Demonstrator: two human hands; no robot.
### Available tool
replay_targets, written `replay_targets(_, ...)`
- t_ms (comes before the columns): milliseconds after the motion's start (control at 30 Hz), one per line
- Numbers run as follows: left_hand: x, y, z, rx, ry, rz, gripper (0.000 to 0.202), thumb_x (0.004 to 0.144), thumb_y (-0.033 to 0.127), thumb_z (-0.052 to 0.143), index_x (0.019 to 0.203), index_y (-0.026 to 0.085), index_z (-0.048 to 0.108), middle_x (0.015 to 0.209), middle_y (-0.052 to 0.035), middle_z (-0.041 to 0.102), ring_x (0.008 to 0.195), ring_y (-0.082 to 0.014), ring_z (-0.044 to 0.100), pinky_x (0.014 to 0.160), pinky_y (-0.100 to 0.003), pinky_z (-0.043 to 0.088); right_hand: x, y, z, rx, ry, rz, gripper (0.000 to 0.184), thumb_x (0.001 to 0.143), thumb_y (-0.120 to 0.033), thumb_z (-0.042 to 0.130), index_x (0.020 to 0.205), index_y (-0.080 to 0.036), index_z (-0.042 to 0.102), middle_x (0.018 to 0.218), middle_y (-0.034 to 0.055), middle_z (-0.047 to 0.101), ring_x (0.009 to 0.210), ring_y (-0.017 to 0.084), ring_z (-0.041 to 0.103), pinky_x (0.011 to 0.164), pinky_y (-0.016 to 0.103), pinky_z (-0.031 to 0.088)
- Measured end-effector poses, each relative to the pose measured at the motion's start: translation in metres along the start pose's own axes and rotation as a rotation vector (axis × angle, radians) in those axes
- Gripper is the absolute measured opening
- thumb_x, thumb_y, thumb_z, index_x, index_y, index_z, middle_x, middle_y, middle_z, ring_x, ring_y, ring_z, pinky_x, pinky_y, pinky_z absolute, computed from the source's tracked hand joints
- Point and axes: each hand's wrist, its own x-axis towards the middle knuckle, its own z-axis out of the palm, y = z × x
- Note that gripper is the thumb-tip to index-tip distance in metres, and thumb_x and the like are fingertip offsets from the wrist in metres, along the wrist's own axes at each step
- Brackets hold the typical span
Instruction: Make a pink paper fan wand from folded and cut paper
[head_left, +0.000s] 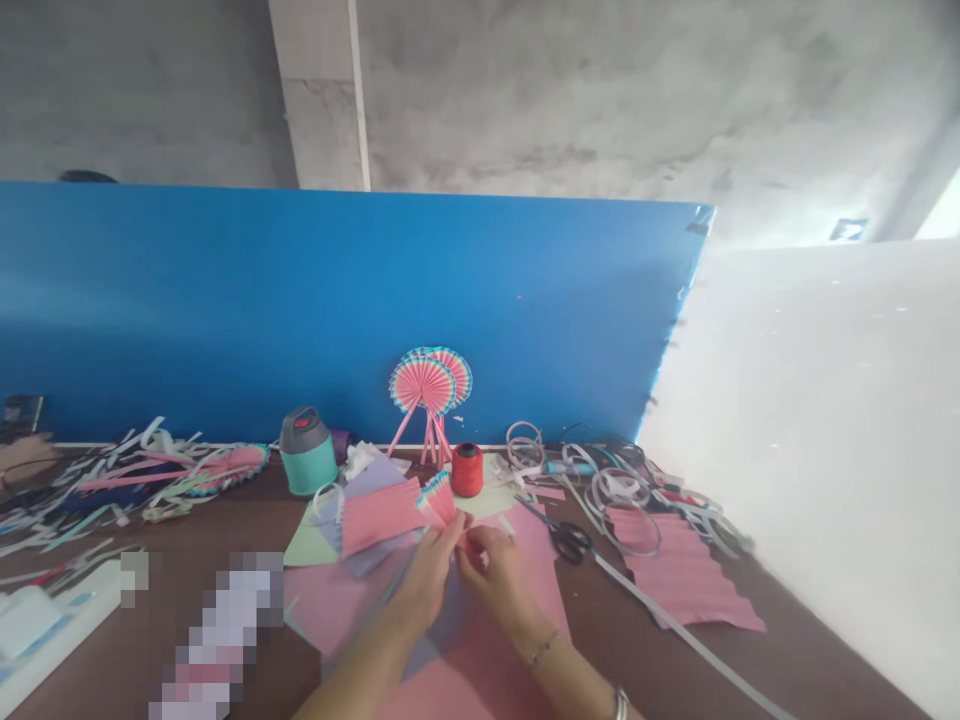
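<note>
Between my hands is a pleated paper fan (437, 500), pink with a striped blue, white and yellow edge, its folds pressed together at the bottom. My left hand (431, 565) grips its lower end. At the same end, the fingers of my right hand (495, 570) are bent in a pinch; what they hold is hidden. Just behind stands a red thread spool (467, 470). Left of the fan lies a creased pink paper sheet (381, 516). Flat pink paper (480, 675) is spread under my hands. Dark-handled scissors (571, 541) lie to the right.
Finished round fans (424, 385) lean on the blue partition (337, 300). A teal and grey container (308, 455) stands left of them. Paper strips (150, 450) pile up at far left. Coiled white strips (619, 490) and pleated pink paper (682, 570) lie right. A white power strip (75, 620) sits front left.
</note>
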Motion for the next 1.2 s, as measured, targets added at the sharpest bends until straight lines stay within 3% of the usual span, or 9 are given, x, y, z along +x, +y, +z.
replay_targets(200,0.006,-0.001,-0.007,-0.335,-0.062,0.001,0.033,0.069,0.039,0.071,0.092,0.017,0.067,0.095,-0.0065,0.069,0.099,-0.0242,0.06,0.094,-0.037,0.04,0.002,0.023,0.001,0.31,-0.024,0.087,0.04,0.085,-0.048,0.049,0.063,-0.016,0.058,0.058,0.0027,0.062,0.055,0.015,0.052,0.053,0.025,0.037)
replay_targets(333,0.008,-0.007,-0.006,-0.288,-0.042,-0.016,0.024,0.069,0.039,0.071,0.068,0.016,0.065,0.073,-0.0039,0.067,0.081,-0.0217,0.062,0.085,-0.034,0.043,0.0,0.019,-0.003,0.38,-0.04,0.043,0.035,0.083,-0.048,0.055,0.074,-0.016,0.065,0.072,0.0051,0.069,0.067,0.018,0.059,0.061,0.026,0.043)
replay_targets(433,0.009,-0.01,-0.007,-0.149,-0.058,0.014,0.023,0.073,0.039,0.065,0.075,0.016,0.068,0.075,-0.0053,0.068,0.079,-0.0226,0.063,0.083,-0.036,0.045,-0.001,0.017,-0.006,0.414,-0.016,0.057,0.042,0.085,-0.053,0.053,0.065,-0.017,0.062,0.057,0.0021,0.063,0.053,0.016,0.055,0.057,0.027,0.042)
replay_targets(533,0.016,-0.009,-0.021,0.025,0.087,0.08,0.035,0.076,0.034,0.06,0.107,0.019,0.066,0.109,-0.0094,0.067,0.104,-0.0287,0.059,0.096,-0.043,0.041,0.001,0.019,-0.012,0.457,0.036,0.097,0.046,0.084,-0.058,0.053,0.06,-0.019,0.059,0.045,-0.0011,0.055,0.042,0.013,0.049,0.053,0.027,0.041)
replay_targets(600,0.022,-0.008,-0.037,0.417,0.325,0.23,0.046,0.073,0.021,0.056,0.119,0.02,0.061,0.127,-0.0113,0.06,0.126,-0.0306,0.045,0.108,-0.045,0.031,0.003,0.02,-0.016,0.508,0.06,0.125,0.047,0.083,-0.059,0.054,0.057,-0.02,0.055,0.039,-0.0034,0.049,0.038,0.013,0.046,0.05,0.026,0.041)
replay_targets(667,0.026,-0.007,-0.054,0.809,0.499,0.236,0.069,0.068,0.008,0.052,0.136,0.017,0.046,0.146,-0.0115,0.042,0.141,-0.0285,0.025,0.116,-0.044,0.016,0.005,0.019,-0.018,0.563,0.054,0.158,0.048,0.082,-0.061,0.053,0.054,-0.022,0.049,0.033,-0.0055,0.042,0.032,0.011,0.04,0.044,0.026,0.038)
replay_targets(833,0.028,-0.005,-0.083,1.301,0.308,-0.089,0.086,0.068,0.014,0.056,0.147,0.005,0.024,0.156,-0.021,0.017,0.146,-0.0326,0.003,0.114,-0.052,0.003,0.007,0.019,-0.018,0.603,0.021,0.187,0.05,0.08,-0.063,0.054,0.051,-0.023,0.044,0.031,-0.0053,0.042,0.03,0.011,0.041,0.038,0.025,0.032)
replay_targets(1067,0.027,-0.006,-0.091,1.338,0.25,-0.195,0.076,0.074,0.009,0.043,0.148,0.007,0.024,0.149,-0.0201,0.036,0.141,-0.035,0.022,0.111,-0.062,0.009,0.006,0.025,-0.015,0.548,0.019,0.201,0.048,0.079,-0.062,0.055,0.053,-0.022,0.044,0.033,-0.0066,0.041,0.032,0.011,0.042,0.041,0.024,0.033)
replay_targets(1200,0.025,-0.006,-0.089,1.353,0.316,-0.116,0.059,0.073,0.01,0.044,0.132,0.009,0.05,0.126,-0.0212,0.058,0.124,-0.0373,0.043,0.108,-0.063,0.013,0.005,0.026,-0.014,0.574,-0.014,0.215,0.048,0.079,-0.063,0.054,0.055,-0.023,0.045,0.032,-0.007,0.041,0.029,0.011,0.041,0.037,0.024,0.031)
